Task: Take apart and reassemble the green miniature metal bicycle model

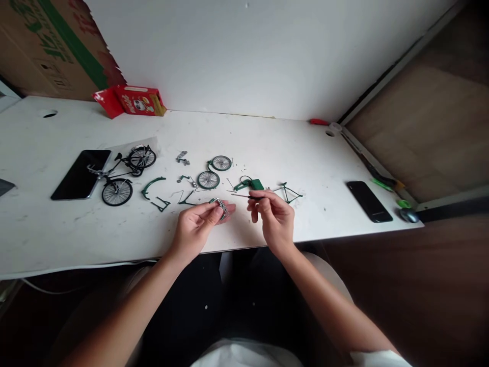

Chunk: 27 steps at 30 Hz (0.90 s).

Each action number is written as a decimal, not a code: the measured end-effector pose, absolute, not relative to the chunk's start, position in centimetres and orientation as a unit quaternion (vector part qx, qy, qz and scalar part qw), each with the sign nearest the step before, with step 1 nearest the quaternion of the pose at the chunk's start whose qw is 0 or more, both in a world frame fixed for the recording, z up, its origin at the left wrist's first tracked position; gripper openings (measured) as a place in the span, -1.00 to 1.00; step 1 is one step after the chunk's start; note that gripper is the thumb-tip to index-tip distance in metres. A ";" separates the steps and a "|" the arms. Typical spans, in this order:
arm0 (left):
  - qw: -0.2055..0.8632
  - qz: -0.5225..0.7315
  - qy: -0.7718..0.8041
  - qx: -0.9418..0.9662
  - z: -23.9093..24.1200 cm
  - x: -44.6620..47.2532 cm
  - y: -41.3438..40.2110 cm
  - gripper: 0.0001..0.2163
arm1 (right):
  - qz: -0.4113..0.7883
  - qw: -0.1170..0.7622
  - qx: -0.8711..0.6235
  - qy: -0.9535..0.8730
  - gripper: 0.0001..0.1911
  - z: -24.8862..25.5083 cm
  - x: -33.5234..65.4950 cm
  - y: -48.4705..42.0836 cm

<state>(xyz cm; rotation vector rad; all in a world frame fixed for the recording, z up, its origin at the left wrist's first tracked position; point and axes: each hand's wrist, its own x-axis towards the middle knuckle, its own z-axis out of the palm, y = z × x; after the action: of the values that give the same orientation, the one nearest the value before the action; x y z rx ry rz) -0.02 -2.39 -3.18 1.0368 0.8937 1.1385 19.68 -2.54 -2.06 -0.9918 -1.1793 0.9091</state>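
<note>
Between the thumb and fingers of my left hand [196,224] is a small silver and green model bicycle part [224,209]; its exact kind is hard to make out. My right hand [275,216] grips a thin screwdriver [252,197] by its dark handle, the shaft pointing left, above and apart from that part. Just beyond my hands lie two small spoked wheels [208,179], a green frame [289,193], a green box-like piece [256,184], a curved green mudguard [147,188] and several small green pieces.
At the left, a black model bicycle [128,173] leans over a dark phone [78,176]. A red box [139,101] stands at the back wall near a cardboard carton [57,51]. Another phone [369,201] and a dark rounded object [408,215] lie near the right edge.
</note>
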 end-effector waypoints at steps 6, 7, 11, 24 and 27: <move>0.599 0.494 0.407 0.481 -3.0 -0.1 -2.4 -0.68 | 0.391 0.649 -0.410 -0.508 -0.72 -4.0 19.1 -4.2; 0.593 0.497 0.414 0.479 -2.9 -0.1 -2.4 -0.69 | 0.384 0.648 -0.416 -0.510 -0.72 -4.2 19.0 -4.3; 0.575 0.500 0.431 0.484 -2.4 0.1 -2.4 -0.72 | 0.370 0.634 -0.437 -0.520 -0.78 -4.4 19.2 -4.5; 0.568 0.503 0.410 0.507 -2.8 0.0 -2.8 -0.79 | 0.347 0.627 -0.450 -0.533 -0.78 -4.0 19.3 -4.6; 0.563 0.514 0.401 0.508 -2.7 0.0 -2.7 -0.80 | 0.348 0.627 -0.439 -0.541 -0.80 -4.1 19.4 -4.5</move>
<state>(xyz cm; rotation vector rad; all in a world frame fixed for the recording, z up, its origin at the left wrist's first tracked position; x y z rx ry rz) -0.01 -2.71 -2.73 1.1952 0.9438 1.2095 19.36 -4.49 -4.15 -1.0057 -1.2409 0.7985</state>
